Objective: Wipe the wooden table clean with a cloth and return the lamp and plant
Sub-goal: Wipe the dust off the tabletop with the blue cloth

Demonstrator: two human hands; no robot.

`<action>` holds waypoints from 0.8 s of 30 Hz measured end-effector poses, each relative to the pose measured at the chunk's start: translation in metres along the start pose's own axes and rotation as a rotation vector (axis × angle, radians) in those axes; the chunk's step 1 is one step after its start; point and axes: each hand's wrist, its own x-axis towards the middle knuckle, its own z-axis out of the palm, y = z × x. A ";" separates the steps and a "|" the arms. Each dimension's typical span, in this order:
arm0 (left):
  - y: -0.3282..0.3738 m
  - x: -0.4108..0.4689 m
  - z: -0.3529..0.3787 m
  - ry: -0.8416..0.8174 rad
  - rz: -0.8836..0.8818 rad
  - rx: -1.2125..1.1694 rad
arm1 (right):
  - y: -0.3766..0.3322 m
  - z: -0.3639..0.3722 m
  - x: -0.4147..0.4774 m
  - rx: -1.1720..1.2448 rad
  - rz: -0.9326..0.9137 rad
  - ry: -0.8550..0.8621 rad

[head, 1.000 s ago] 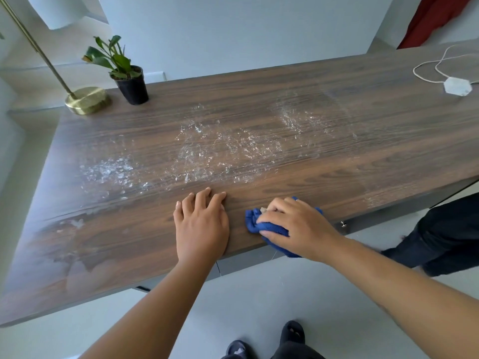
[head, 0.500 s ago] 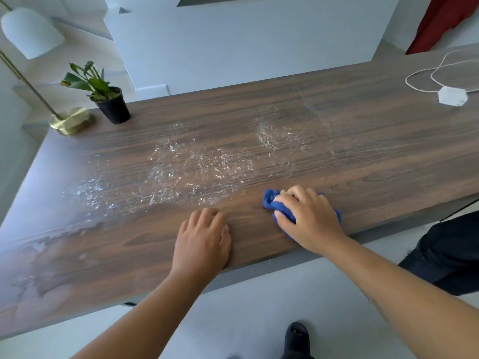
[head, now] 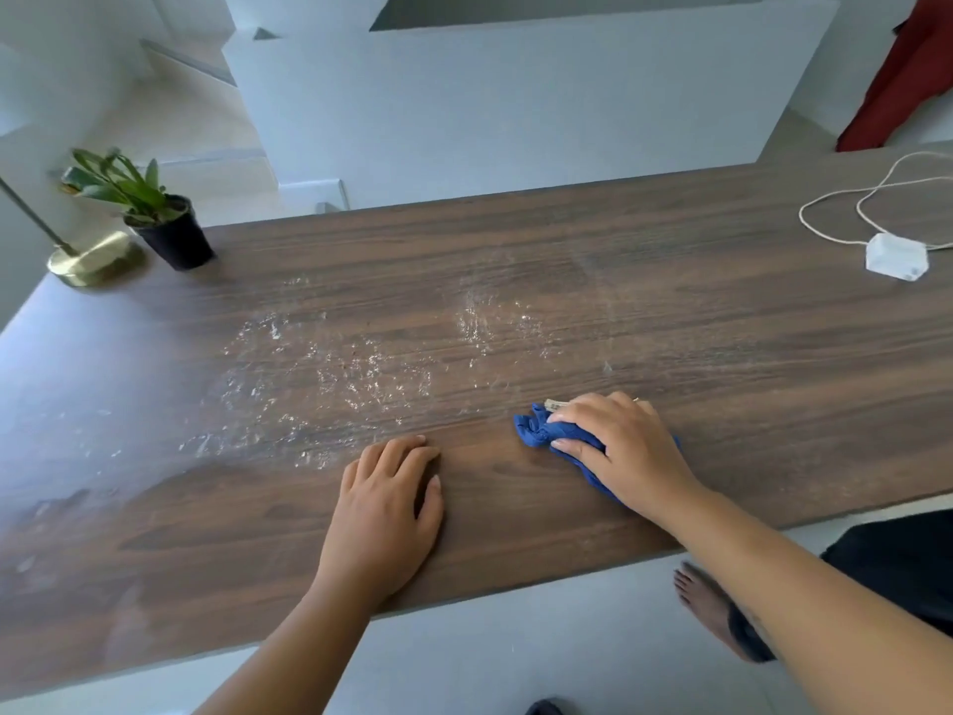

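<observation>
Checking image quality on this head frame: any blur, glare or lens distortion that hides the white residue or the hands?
Head view: soft, even daylight; a pale sheen washes the table's left end; wide-angle bowing curves the table edges; the plant and lamp base are slightly smeared; the white residue, left hand, right hand and blue cloth read clearly.

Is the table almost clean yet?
Not yet. The near strip of the wooden table looks wiped. The right hand presses the blue cloth; the left hand rests flat. White residue remains mid-table. The lamp and potted plant stand in the far left corner.
</observation>
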 end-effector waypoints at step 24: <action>-0.005 0.002 0.007 0.061 0.047 -0.067 | 0.016 0.050 0.146 -0.128 -0.009 0.028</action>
